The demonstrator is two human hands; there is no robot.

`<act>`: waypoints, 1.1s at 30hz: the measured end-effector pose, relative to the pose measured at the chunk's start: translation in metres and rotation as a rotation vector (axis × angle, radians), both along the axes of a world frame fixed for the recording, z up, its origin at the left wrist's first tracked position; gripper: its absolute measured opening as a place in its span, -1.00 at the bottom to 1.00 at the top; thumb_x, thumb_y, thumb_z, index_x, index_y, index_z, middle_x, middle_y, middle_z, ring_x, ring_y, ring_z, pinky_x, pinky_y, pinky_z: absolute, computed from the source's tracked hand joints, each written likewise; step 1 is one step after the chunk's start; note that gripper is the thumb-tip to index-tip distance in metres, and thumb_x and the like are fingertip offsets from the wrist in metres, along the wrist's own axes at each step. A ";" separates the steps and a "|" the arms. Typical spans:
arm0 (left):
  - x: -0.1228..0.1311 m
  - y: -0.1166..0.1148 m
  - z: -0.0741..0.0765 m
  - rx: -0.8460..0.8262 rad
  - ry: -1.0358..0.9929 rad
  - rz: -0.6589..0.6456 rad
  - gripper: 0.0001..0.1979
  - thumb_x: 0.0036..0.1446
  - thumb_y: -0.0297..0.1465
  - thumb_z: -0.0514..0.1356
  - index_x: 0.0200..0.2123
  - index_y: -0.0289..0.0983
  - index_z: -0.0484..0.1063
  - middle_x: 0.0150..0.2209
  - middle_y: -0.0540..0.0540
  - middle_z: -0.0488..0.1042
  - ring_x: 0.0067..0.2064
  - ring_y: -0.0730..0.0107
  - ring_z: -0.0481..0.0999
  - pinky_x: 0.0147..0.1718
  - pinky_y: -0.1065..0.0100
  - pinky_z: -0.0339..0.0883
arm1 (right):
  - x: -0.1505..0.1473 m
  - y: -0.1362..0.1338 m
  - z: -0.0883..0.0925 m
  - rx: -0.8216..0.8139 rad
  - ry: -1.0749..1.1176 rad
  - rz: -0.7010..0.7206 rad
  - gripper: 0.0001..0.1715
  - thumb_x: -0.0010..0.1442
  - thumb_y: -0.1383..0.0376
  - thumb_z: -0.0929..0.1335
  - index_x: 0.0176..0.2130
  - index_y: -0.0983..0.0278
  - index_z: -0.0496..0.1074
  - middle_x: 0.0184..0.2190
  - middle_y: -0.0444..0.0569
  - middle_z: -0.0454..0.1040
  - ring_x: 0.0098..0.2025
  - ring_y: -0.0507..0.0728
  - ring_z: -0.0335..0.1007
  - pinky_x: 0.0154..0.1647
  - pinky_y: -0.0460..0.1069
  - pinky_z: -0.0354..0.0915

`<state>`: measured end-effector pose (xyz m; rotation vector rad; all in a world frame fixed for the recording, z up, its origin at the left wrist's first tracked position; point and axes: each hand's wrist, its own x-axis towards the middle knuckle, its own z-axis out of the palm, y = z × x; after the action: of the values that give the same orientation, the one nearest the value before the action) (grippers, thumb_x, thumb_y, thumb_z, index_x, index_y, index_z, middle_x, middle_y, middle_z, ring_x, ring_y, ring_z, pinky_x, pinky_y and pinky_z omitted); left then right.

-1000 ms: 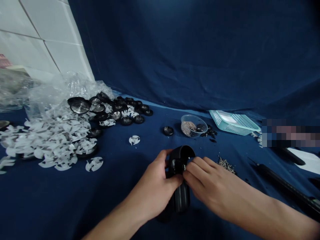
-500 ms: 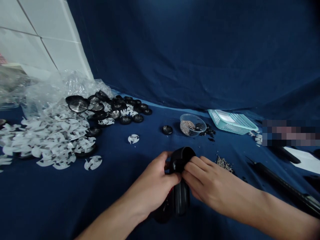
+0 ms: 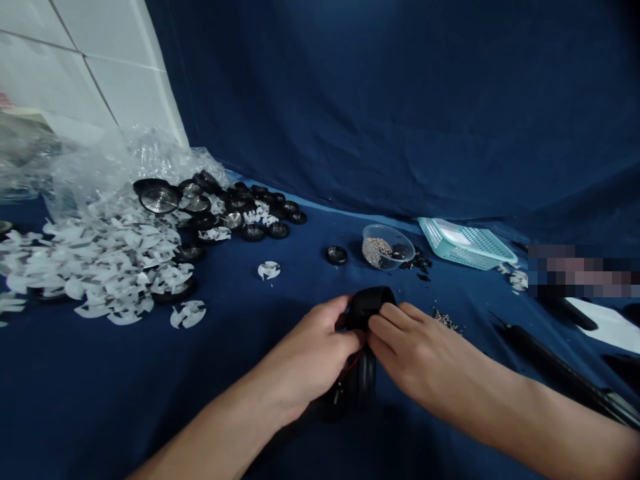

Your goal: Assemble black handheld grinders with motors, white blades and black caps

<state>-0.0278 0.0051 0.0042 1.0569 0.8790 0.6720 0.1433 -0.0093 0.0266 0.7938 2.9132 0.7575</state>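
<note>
The counter (image 3: 125, 400) is draped in a dark blue cloth, and the same blue cloth hangs as a backdrop (image 3: 400, 100) behind it, with white wall tiles (image 3: 75, 60) showing at the far left corner. Pretty cluttered setup. On the left there's a big heap of white paper cutouts (image 3: 100, 260), with crumpled clear plastic (image 3: 125, 167) behind it and a bunch of small black round caps (image 3: 250, 213) spread out toward the middle. One lone black cap (image 3: 337, 255) sits just beside a clear plastic bowl (image 3: 387, 247) with tiny metal bits in it. A teal basket (image 3: 467, 243) is off to the right of the bowl, and a long black tool (image 3: 560, 363) lies along the right edge.

Front and center, both hands are on a black plastic part (image 3: 367, 313). It's sitting low on the counter right in front of the person. Its long axis runs roughly away from the person, with the rounded open end pointing up and toward the bowl, and the ribbed lower end pointing back toward the body. The left hand (image 3: 310, 353) has its fingers wrapped around the left side of the part, gripping it. The right hand (image 3: 415, 357) has its fingers pinched together on the upper right edge. A small scatter of metal bits (image 3: 445, 320) lies just beside the right hand.
</note>
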 end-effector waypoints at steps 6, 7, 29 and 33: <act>-0.001 -0.001 0.002 0.038 -0.057 0.019 -0.55 0.16 -0.46 0.13 0.14 -0.16 0.37 -0.08 -0.12 0.55 -0.04 0.15 0.49 -0.10 0.20 0.30 | -0.009 -0.010 -0.006 0.060 0.089 -0.112 -0.80 -0.16 0.55 0.33 -0.45 0.32 0.41 -0.45 0.03 0.31 -0.35 0.21 0.19 -0.42 0.06 0.23; -0.001 -0.001 0.003 0.044 -0.054 0.018 -0.54 0.16 -0.47 0.13 0.15 -0.15 0.37 -0.08 -0.12 0.55 -0.04 0.13 0.50 -0.08 0.18 0.30 | -0.010 -0.011 -0.007 0.075 0.109 -0.131 -0.79 -0.16 0.56 0.31 -0.45 0.32 0.41 -0.45 0.04 0.30 -0.35 0.21 0.20 -0.47 0.05 0.21; -0.010 -0.001 0.005 0.101 -0.034 0.114 -0.49 0.20 -0.45 0.17 0.21 -0.07 0.27 0.14 0.01 0.45 0.10 0.22 0.45 0.13 0.24 0.26 | 0.013 -0.006 -0.043 -0.028 0.509 0.067 -0.72 0.27 0.55 0.17 -0.08 0.57 0.37 -0.33 0.20 0.53 -0.34 0.19 0.50 -0.42 0.02 0.42; -0.011 -0.002 0.001 0.113 -0.027 0.121 -0.51 0.18 -0.44 0.18 0.18 -0.10 0.31 0.14 -0.03 0.45 0.12 0.16 0.44 0.11 0.22 0.30 | 0.011 -0.007 -0.030 0.014 0.452 0.076 -0.61 0.33 0.48 0.09 -0.16 0.56 0.42 -0.34 0.24 0.56 -0.35 0.24 0.55 -0.42 0.06 0.48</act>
<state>-0.0385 0.0031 0.0051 1.0987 0.8953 0.8434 0.1540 -0.0163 -0.0033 0.9733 3.3541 0.6790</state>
